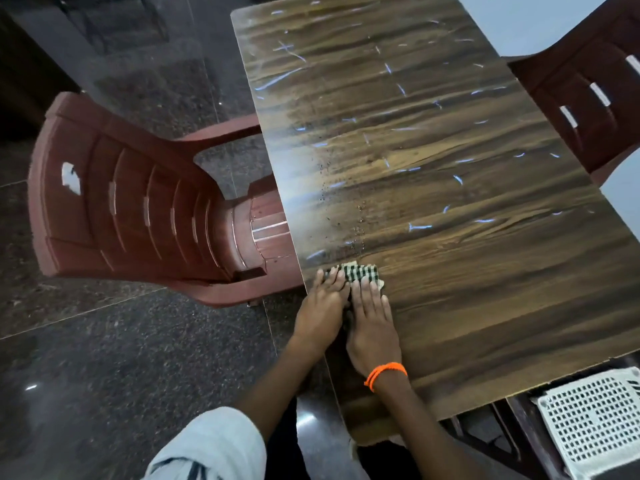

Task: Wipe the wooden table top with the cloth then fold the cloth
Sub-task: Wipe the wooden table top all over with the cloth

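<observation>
A dark wooden table top (433, 161) runs away from me, marked with pale scratches and a trail of dark crumbs near its left edge. A small checked cloth (360, 271), dark green and white, lies flat near that left edge. My left hand (323, 306) and my right hand (372, 318) press side by side on the cloth, fingers flat and together, covering most of it. An orange thread band circles my right wrist.
A reddish-brown plastic chair (138, 202) stands tucked against the table's left side. Another brown chair (588, 109) stands at the right side. A white perforated stool (595, 420) sits below the table's near right corner. The floor is dark polished stone.
</observation>
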The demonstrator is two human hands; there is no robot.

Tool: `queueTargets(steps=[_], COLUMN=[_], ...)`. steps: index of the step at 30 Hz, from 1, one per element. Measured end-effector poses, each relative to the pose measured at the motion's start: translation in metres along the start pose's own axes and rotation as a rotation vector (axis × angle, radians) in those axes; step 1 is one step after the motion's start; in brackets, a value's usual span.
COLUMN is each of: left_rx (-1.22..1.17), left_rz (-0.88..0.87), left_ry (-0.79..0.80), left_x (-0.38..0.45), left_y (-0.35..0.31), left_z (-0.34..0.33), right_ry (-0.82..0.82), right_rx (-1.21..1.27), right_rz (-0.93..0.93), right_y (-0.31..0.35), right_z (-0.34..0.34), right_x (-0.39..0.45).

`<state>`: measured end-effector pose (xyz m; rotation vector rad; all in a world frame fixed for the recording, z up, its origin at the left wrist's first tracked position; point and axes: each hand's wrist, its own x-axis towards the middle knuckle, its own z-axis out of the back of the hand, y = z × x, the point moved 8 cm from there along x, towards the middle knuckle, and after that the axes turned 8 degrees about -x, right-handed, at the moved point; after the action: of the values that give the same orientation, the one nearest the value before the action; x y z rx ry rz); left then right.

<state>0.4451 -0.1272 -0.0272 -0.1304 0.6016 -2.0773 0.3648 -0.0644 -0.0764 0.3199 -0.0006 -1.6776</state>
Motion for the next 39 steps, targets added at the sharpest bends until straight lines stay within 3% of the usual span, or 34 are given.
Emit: queueTargets(steps=[5,9,15,19,24,28,33,39], left_rx=[0.035,-0.001,0.007,0.078,0.153,0.103,0.071,0.024], left_rz=[0.008,-0.045,-0.336,-0.436,-0.397,-0.4,-0.276,-0.185], left_ry=[0.008,0.051,0.136,0.277,0.289,0.201,0.196,0.113], left_x=[0.04,0.035,-0.015,-0.022,0.036,0.093,0.125,0.09], left_y=[0.063,0.088,0.04,-0.004,-0.033,-0.027,0.029,0.092], left_z=[0.037,0.053,0.034,0.002,-0.014,-0.003,0.022,0.061], right_ry=[0.004,0.012,-0.006,0.028,-0.053,-0.074,-0.073,-0.052], right_rx=[0.016,0.046,0.07,-0.004,0.03,0.063,0.077,0.092], right_rz=[-0.025,-0.104,-0.223,-0.316,-0.472,-0.533,-0.44,-0.269], right_y=[0.05,0.084,0.071,0.035,-0.007,-0.024,0.009,0.08], right_z=[0.006,0.003,-0.009,-0.006,0.022,0.034,0.035,0.02], right_x=[0.069,0.072,-0.012,-0.046,-0.018,0.037,0.094,0.104])
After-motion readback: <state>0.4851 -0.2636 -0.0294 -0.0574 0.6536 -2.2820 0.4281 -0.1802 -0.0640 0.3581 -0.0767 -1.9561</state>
